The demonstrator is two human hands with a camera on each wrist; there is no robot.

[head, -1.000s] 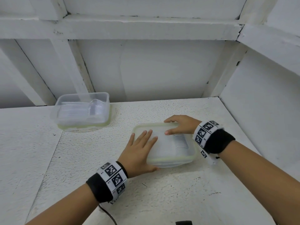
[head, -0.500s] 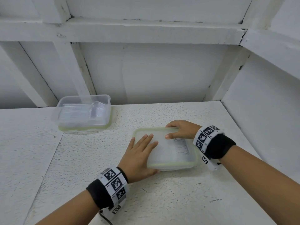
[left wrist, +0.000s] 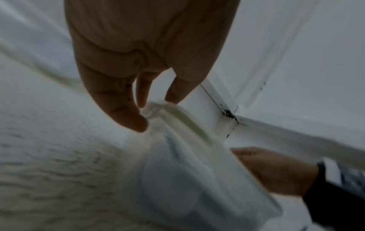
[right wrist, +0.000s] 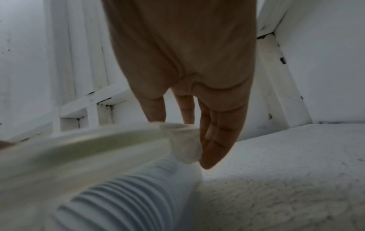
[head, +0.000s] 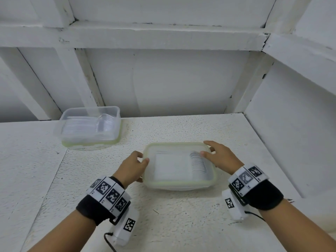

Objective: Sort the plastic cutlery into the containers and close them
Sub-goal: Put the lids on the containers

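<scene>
Container (head: pixel 179 166) at table (head: pixel 181 224) centre, lid on, cutlery (head: pixel 197 161) inside. Left hand (head: pixel 131 168) pinches 9 o'clock tab, right hand (head: pixel 221 157) pinches 3 o'clock tab. We press both tabs down evenly. Second container (head: pixel 90 127) at 10 o'clock.

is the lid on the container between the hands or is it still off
On. The green-rimmed lid covers the near container, with stacked cutlery visible through it. Whether it is fully snapped shut cannot be told.
</scene>
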